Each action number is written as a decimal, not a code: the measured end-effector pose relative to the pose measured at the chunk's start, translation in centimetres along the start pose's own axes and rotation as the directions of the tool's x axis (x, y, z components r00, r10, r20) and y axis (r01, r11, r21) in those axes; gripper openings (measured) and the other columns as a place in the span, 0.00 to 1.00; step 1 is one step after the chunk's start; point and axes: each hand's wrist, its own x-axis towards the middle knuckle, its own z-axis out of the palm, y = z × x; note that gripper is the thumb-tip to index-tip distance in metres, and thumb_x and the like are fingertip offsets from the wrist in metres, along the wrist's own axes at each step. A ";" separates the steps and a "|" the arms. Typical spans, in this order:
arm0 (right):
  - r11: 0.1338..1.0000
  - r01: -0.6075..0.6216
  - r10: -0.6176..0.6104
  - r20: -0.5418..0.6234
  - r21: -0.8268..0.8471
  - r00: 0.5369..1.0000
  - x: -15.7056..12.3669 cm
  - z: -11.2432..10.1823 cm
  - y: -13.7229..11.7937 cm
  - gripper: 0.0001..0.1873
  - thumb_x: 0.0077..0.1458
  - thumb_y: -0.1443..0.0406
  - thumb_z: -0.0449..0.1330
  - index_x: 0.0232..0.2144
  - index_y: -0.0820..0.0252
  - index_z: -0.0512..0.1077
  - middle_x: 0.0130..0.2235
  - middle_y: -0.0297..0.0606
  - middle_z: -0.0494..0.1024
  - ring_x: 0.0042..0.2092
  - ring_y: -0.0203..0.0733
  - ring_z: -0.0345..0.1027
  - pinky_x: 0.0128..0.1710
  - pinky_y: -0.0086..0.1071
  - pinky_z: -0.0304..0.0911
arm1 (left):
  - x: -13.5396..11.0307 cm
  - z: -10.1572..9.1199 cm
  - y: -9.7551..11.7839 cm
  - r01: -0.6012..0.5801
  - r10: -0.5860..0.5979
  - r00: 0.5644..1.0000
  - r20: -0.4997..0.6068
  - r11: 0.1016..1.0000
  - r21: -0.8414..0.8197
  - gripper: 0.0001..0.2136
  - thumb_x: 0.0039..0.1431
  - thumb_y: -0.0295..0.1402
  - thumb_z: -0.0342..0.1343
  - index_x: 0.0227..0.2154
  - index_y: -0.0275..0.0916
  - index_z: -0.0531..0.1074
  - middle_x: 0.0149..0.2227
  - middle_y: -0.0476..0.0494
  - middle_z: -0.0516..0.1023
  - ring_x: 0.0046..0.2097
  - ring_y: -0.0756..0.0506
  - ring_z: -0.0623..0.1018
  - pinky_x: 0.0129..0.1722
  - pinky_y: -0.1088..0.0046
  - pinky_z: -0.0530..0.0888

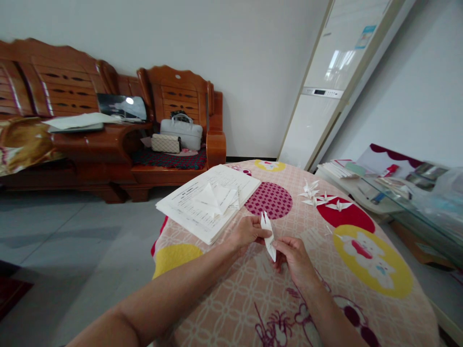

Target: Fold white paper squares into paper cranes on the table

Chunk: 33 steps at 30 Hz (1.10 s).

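A narrow, folded white paper piece (268,237) is held just above the tablecloth, its two slim points facing away from me. My left hand (250,232) pinches its left edge, thumb lying across the paper. Lower down, my right hand (292,255) grips the opposite edge near the bottom tip, with some fingers hidden beneath. Left of my hands lies a thick stack of printed sheets (188,212), with folded paper pieces (213,200) resting on top. Several folded paper cranes (310,189) sit together at the table's right far side.
The round table wears a patterned cloth (224,299). At right, a glass-topped stand (408,202) carries papers and a plastic bag. Wooden seats (177,103) holding bags (183,134) line the wall, beside a tall white air conditioner (307,115).
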 end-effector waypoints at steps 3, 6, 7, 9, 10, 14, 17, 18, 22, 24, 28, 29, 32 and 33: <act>1.000 0.016 -0.016 0.031 0.016 0.999 0.1 0.0 0.2 0.16 0.50 0.55 0.62 0.21 0.63 0.72 0.17 0.34 0.74 0.15 0.34 0.63 0.14 0.25 0.57 | -0.1 0.0 0.1 -0.003 0.002 1.000 0.028 1.000 0.016 0.10 0.35 0.25 0.63 0.24 0.33 0.71 0.23 0.49 0.74 0.24 0.53 0.71 0.24 0.78 0.67; 0.999 0.051 -0.051 0.016 -0.012 0.999 0.1 0.0 0.3 0.16 0.50 0.56 0.62 0.20 0.62 0.71 0.15 0.32 0.71 0.14 0.33 0.60 0.12 0.24 0.53 | -0.1 0.0 0.0 0.013 -0.015 0.999 0.044 0.999 0.041 0.10 0.35 0.25 0.63 0.26 0.32 0.72 0.23 0.50 0.73 0.22 0.54 0.70 0.23 0.79 0.65; 0.998 0.056 -0.056 0.011 -0.019 0.998 0.1 0.1 0.3 0.16 0.50 0.57 0.62 0.19 0.62 0.71 0.14 0.31 0.70 0.13 0.32 0.59 0.11 0.23 0.52 | 0.0 0.0 -0.1 0.023 -0.024 0.999 0.039 0.999 0.042 0.12 0.35 0.25 0.63 0.28 0.32 0.73 0.23 0.50 0.73 0.22 0.54 0.70 0.22 0.79 0.64; 0.999 0.045 -0.045 0.010 -0.009 0.999 0.0 0.1 0.2 0.15 0.50 0.57 0.62 0.20 0.63 0.71 0.13 0.31 0.69 0.13 0.32 0.58 0.11 0.23 0.51 | 0.1 -0.1 -0.2 0.027 -0.028 0.999 0.023 0.999 0.041 0.14 0.35 0.25 0.62 0.31 0.33 0.74 0.23 0.51 0.73 0.21 0.54 0.69 0.21 0.79 0.63; 1.000 0.031 -0.031 0.019 0.003 0.999 -0.1 0.2 0.2 0.15 0.49 0.57 0.62 0.20 0.63 0.71 0.13 0.31 0.70 0.13 0.32 0.59 0.11 0.23 0.53 | 0.1 -0.2 -0.3 0.017 -0.017 1.000 0.015 0.999 0.043 0.14 0.35 0.25 0.62 0.31 0.33 0.74 0.23 0.52 0.73 0.21 0.54 0.69 0.21 0.79 0.63; 0.999 -0.040 0.040 0.070 0.007 0.997 -0.3 0.3 -0.1 0.17 0.47 0.55 0.63 0.18 0.63 0.70 0.15 0.34 0.72 0.15 0.34 0.63 0.12 0.23 0.56 | 0.5 -0.8 -0.4 -0.044 0.043 0.999 0.013 0.997 0.066 0.11 0.36 0.27 0.64 0.27 0.33 0.72 0.21 0.53 0.71 0.20 0.56 0.67 0.20 0.80 0.62; 0.997 -0.071 0.070 0.050 0.020 0.996 -0.5 0.4 -0.2 0.17 0.46 0.55 0.64 0.17 0.62 0.68 0.14 0.33 0.71 0.13 0.32 0.60 0.10 0.22 0.52 | 0.6 -1.1 -0.3 -0.050 0.049 0.999 0.017 0.996 0.070 0.11 0.37 0.28 0.64 0.27 0.33 0.71 0.21 0.53 0.71 0.20 0.56 0.66 0.20 0.81 0.63; 0.996 -0.079 0.077 0.047 0.033 0.996 -0.5 0.4 -0.3 0.18 0.46 0.55 0.64 0.18 0.62 0.68 0.14 0.33 0.71 0.13 0.32 0.61 0.10 0.22 0.53 | 0.6 -1.2 -0.2 -0.048 0.046 0.999 0.016 0.996 0.074 0.11 0.37 0.29 0.64 0.27 0.33 0.71 0.21 0.53 0.71 0.20 0.56 0.67 0.20 0.81 0.63; 0.995 -0.085 0.080 0.092 0.052 0.993 -0.8 0.6 -0.5 0.17 0.45 0.54 0.65 0.21 0.63 0.70 0.18 0.36 0.75 0.16 0.34 0.65 0.14 0.24 0.59 | 0.4 -1.1 0.2 -0.048 0.045 0.999 0.028 0.993 0.108 0.12 0.38 0.30 0.65 0.27 0.33 0.71 0.20 0.52 0.71 0.19 0.56 0.67 0.20 0.80 0.65; 0.995 -0.084 0.080 0.084 0.045 0.993 -0.9 0.6 -0.5 0.17 0.45 0.54 0.65 0.20 0.62 0.69 0.17 0.35 0.74 0.15 0.33 0.64 0.13 0.23 0.58 | 0.3 -1.1 0.3 -0.062 0.058 0.998 0.034 0.991 0.117 0.13 0.39 0.32 0.66 0.28 0.33 0.71 0.20 0.53 0.70 0.18 0.56 0.67 0.19 0.80 0.65; 0.995 -0.096 0.093 0.097 0.030 0.991 -0.8 0.4 -0.4 0.18 0.46 0.53 0.64 0.19 0.62 0.68 0.16 0.34 0.73 0.14 0.33 0.63 0.12 0.23 0.56 | 0.3 -1.2 0.0 -0.079 0.071 0.995 0.076 0.990 0.114 0.14 0.39 0.33 0.66 0.30 0.33 0.72 0.19 0.54 0.70 0.18 0.56 0.67 0.19 0.81 0.65; 0.995 -0.091 0.088 0.112 0.029 0.990 -0.7 0.3 -0.3 0.19 0.47 0.53 0.64 0.20 0.63 0.70 0.17 0.35 0.75 0.15 0.34 0.65 0.13 0.24 0.58 | 0.3 -1.2 -0.1 -0.067 0.056 0.994 0.098 0.991 0.118 0.15 0.39 0.33 0.67 0.30 0.33 0.72 0.19 0.54 0.70 0.17 0.56 0.67 0.19 0.80 0.66; 0.997 -0.069 0.066 0.096 0.036 0.993 -0.4 -0.3 -0.2 0.18 0.47 0.53 0.63 0.24 0.64 0.72 0.19 0.35 0.76 0.17 0.35 0.66 0.14 0.24 0.60 | 0.3 -1.3 -0.4 -0.010 -0.015 0.987 0.162 0.989 0.148 0.17 0.39 0.33 0.67 0.33 0.33 0.72 0.20 0.52 0.72 0.19 0.54 0.70 0.20 0.80 0.67; 0.997 -0.073 0.071 0.080 0.027 0.994 -0.3 -0.6 -0.2 0.17 0.46 0.53 0.63 0.24 0.64 0.72 0.18 0.34 0.75 0.16 0.34 0.65 0.13 0.24 0.59 | 0.3 -1.2 -0.5 0.007 -0.036 0.984 0.176 0.987 0.163 0.17 0.41 0.34 0.66 0.35 0.32 0.73 0.21 0.51 0.73 0.19 0.53 0.71 0.21 0.79 0.68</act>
